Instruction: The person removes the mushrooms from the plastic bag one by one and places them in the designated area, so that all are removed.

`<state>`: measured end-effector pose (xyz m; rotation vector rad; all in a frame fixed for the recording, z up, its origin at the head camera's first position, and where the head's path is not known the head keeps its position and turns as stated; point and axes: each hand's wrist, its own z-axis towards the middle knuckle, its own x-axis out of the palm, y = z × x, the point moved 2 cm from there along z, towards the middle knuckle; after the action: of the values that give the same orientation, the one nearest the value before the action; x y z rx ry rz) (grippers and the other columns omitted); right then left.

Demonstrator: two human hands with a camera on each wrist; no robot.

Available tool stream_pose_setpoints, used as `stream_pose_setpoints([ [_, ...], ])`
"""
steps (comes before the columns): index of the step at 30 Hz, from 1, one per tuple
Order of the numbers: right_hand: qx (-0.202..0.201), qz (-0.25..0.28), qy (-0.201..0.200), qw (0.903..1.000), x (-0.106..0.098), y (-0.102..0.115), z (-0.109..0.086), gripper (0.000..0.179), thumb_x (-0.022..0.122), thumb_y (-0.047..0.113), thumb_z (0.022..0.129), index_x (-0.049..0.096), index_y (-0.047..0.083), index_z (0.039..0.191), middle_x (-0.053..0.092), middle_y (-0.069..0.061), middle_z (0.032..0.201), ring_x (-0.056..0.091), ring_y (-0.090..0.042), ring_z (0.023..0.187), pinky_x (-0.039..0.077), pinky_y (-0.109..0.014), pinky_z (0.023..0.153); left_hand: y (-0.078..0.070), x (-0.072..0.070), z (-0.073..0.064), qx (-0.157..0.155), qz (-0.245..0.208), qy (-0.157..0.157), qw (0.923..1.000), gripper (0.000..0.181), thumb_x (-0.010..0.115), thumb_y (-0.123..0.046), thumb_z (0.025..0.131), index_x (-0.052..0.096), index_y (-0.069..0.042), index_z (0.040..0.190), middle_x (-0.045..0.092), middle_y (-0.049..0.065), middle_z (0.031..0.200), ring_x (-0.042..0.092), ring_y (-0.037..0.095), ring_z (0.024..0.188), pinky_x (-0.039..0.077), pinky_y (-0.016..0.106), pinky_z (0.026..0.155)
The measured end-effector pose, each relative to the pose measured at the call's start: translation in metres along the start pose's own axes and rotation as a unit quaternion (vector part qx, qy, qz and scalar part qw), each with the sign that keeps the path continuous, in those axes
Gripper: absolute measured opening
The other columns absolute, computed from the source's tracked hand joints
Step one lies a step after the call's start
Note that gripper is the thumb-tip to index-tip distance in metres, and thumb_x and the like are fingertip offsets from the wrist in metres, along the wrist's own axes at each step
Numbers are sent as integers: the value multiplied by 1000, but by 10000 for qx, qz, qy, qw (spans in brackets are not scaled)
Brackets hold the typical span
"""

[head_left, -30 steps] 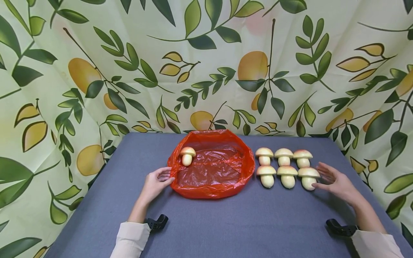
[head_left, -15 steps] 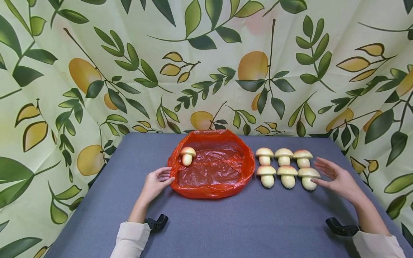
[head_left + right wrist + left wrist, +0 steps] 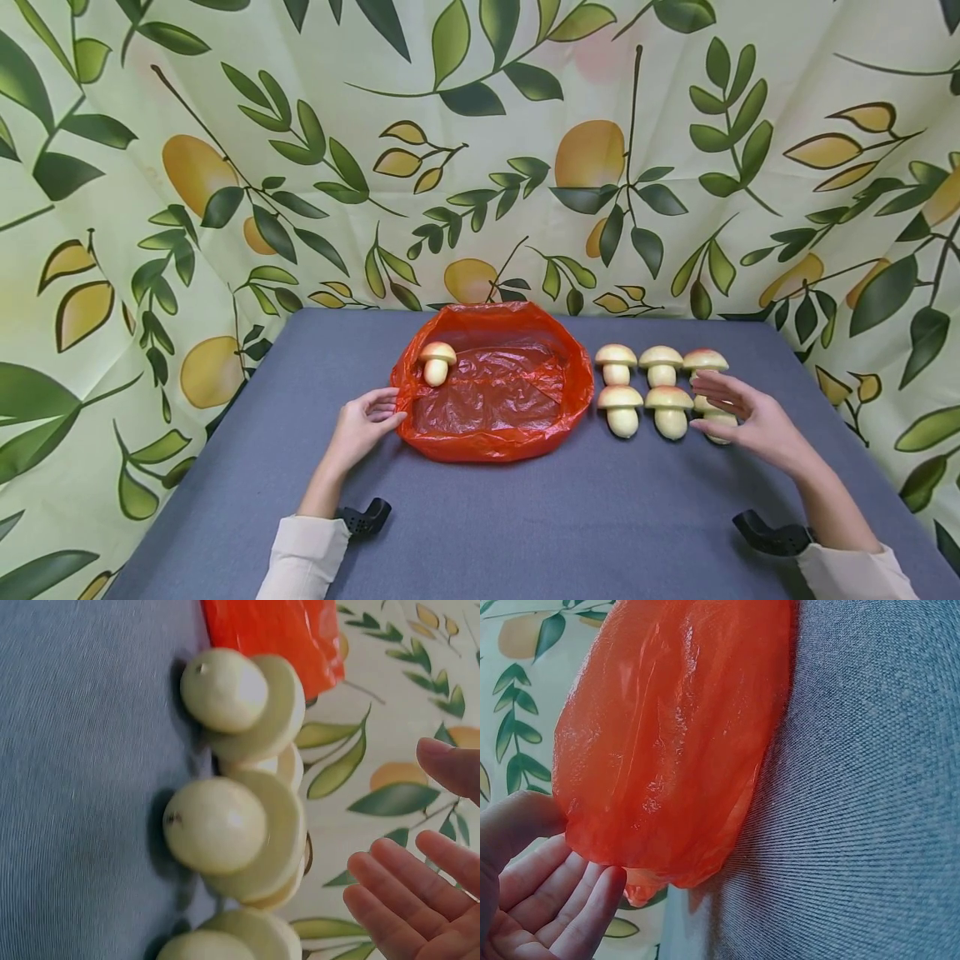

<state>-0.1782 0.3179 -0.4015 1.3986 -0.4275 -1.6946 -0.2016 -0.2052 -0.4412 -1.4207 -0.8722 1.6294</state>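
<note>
An orange-red plastic bag (image 3: 495, 446) stands with its mouth wide and its rim rolled out. One toy mushroom (image 3: 437, 363) lies inside at the left. My left hand (image 3: 367, 425) holds the bag's left rim; in the left wrist view the thumb (image 3: 525, 817) and fingers meet its edge. To the right of the bag several mushrooms stand in two rows, including a front middle mushroom (image 3: 670, 417). My right hand (image 3: 753, 421), fingers spread, hovers over the front right mushroom (image 3: 716, 408) and partly hides it. In the right wrist view its fingers (image 3: 397, 885) are apart from the mushrooms.
A grey-blue cloth covers the table (image 3: 525, 525). Behind and at both sides hangs a curtain (image 3: 495, 150) printed with leaves and fruit. Each wrist wears a black camera mount, such as the right mount (image 3: 772, 535).
My right hand has drawn back slightly from the front right mushroom, then moved left over it, fingers parted throughout. The left hand and the bag have stayed in place.
</note>
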Motion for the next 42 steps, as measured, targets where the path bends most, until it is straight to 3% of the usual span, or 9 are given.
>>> stream_pose_setpoints([
  [7,-264,170,101,9995,12,10,5,62,77,-2,75,50,-5,131,53,38,118,52,23,107,42,4,87,-2,0,1,34,26,-60,10000,37,71,3,82,62,11,116,68,30,105,69,25,94,59,19,82],
  [23,-817,765,427,9928,54,34,16,55,76,-6,75,52,-12,125,56,32,120,57,16,107,47,-1,90,-3,-2,0,68,-33,-73,9999,38,72,2,82,62,11,117,68,29,106,68,31,98,60,22,83],
  [31,-600,782,627,9932,71,46,22,51,77,4,79,57,-7,124,59,29,118,58,14,107,50,-6,90,-1,-3,1,45,88,-100,9999,38,72,2,81,62,9,117,69,28,106,68,22,95,59,20,83],
  [35,-552,882,779,9915,82,53,27,49,75,5,81,56,-4,125,68,2,119,59,14,107,53,-11,91,-2,-3,0,68,111,-91,9999,38,72,3,81,62,10,117,69,28,105,68,24,94,60,24,83],
  [38,-579,893,857,9906,91,57,31,49,75,6,81,56,-6,125,66,-21,120,59,13,107,54,-11,91,-2,-4,0,69,106,-94,9999,37,71,3,82,62,11,117,68,29,106,68,28,95,60,28,84],
  [42,-669,839,946,9897,102,62,39,48,75,8,81,57,-6,124,65,-27,119,63,5,107,55,-14,91,-1,-3,-1,12,110,-92,9999,38,72,3,81,62,10,117,68,28,106,68,29,96,60,30,86],
])
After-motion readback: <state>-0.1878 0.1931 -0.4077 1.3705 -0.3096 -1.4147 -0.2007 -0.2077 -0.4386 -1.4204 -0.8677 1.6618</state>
